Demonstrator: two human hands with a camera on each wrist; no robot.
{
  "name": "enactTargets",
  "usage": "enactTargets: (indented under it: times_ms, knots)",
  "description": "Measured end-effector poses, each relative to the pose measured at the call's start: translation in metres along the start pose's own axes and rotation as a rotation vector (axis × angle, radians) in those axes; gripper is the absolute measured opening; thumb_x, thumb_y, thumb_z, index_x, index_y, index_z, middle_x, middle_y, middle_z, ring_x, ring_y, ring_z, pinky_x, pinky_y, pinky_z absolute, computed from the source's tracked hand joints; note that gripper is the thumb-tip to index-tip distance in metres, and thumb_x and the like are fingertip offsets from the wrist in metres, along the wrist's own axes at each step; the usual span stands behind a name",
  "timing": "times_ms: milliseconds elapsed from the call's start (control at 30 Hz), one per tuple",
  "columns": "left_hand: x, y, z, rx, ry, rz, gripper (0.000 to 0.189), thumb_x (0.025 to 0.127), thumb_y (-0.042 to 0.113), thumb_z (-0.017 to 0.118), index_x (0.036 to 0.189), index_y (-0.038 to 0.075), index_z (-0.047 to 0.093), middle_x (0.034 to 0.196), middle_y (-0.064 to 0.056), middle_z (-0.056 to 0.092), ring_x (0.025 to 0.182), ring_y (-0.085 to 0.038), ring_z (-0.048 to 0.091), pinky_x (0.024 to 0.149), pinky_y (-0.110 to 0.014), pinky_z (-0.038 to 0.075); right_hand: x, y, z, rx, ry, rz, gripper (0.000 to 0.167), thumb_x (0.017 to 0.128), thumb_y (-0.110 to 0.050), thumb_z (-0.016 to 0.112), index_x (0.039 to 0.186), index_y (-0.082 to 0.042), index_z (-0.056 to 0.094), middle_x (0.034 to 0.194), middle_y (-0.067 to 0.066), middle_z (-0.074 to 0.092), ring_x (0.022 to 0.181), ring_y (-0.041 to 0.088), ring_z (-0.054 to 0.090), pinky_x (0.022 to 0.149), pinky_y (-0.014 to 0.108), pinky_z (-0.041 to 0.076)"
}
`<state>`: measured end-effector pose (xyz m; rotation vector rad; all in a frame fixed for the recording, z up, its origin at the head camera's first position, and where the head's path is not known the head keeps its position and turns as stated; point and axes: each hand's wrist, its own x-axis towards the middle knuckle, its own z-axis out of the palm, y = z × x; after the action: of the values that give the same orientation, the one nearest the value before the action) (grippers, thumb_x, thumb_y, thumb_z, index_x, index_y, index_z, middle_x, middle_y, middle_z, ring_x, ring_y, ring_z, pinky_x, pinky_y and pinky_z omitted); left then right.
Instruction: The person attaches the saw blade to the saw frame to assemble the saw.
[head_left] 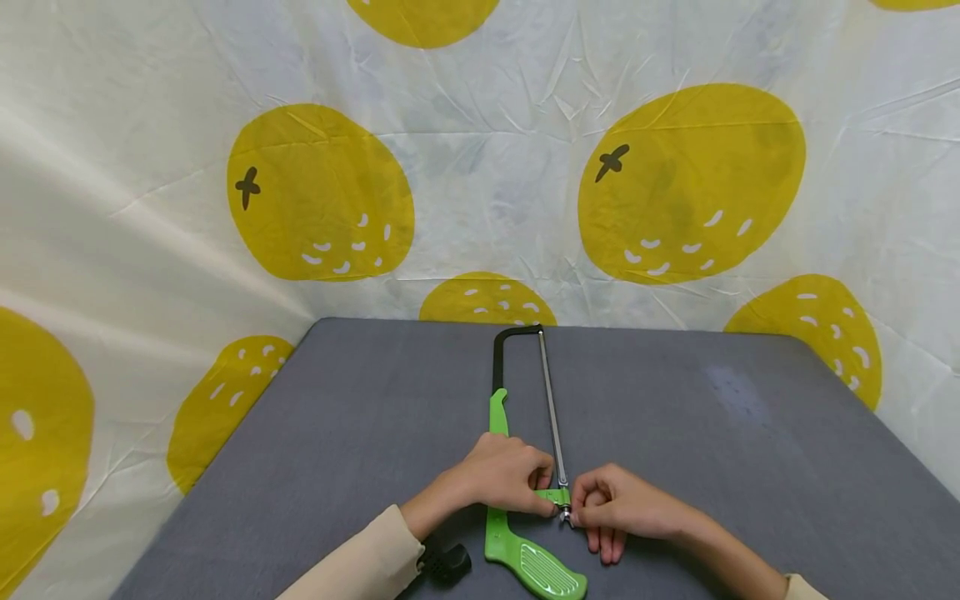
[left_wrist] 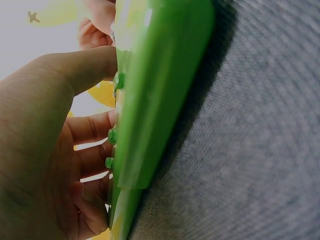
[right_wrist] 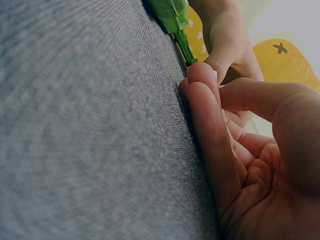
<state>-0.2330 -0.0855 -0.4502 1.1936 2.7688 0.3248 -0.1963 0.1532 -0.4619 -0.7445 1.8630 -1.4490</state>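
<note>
Green hacksaw [head_left: 498, 417] held under curled left fingers [head_left: 538, 461], wing nut [head_left: 566, 517] seemingly pinched by right fingers [head_left: 588, 484]

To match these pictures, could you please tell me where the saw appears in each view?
Head: saw, lower centre.
Left wrist: saw, partly seen, middle, top to bottom edge.
Right wrist: saw, partly seen, top, just right of centre.
Shared landmark: left hand, visible in all three.
</note>
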Motion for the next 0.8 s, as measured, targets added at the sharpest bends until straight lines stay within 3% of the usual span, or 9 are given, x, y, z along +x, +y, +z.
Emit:
enactTargets:
  times_ms: [267, 567, 800]
  knots:
    - [-0.0025, -0.0016, 0.0016, 0.0, -0.005, -0.006, 0.028, 0.084, 0.055, 0.075, 0.074, 0.035, 0.058, 0.059, 0.019, 0.051, 0.05, -0.002, 0.048, 0.047, -0.027, 0.037, 0.0026, 0.0025, 0.0017, 0.004, 0.001, 0.005, 0.025, 0.098, -0.01, 0.064, 0.095, 0.015, 0.06, 0.067, 0.016, 0.07, 0.051, 0.009, 0.069, 0.051, 0.054, 0.055]
    - [-0.0005, -0.0044, 0.0033, 0.0, 0.008, -0.005, 0.028, 0.083, 0.056, 0.074, 0.073, 0.035, 0.058, 0.058, 0.018, 0.051, 0.049, -0.002, 0.048, 0.047, -0.028, 0.037, 0.0042, 0.0023, -0.0014, -0.002, -0.016, -0.006, 0.024, 0.099, -0.009, 0.063, 0.095, 0.015, 0.059, 0.07, 0.04, 0.062, 0.052, 0.008, 0.069, 0.049, 0.043, 0.058]
    - [0.0026, -0.0056, 0.0016, 0.037, 0.025, -0.001, 0.03, 0.082, 0.058, 0.074, 0.072, 0.035, 0.057, 0.057, 0.019, 0.051, 0.05, -0.002, 0.047, 0.047, -0.028, 0.036, 0.0048, 0.0007, -0.0032, -0.002, -0.005, -0.001, 0.024, 0.099, -0.009, 0.063, 0.095, 0.015, 0.059, 0.069, 0.037, 0.063, 0.052, 0.009, 0.069, 0.049, 0.041, 0.058]
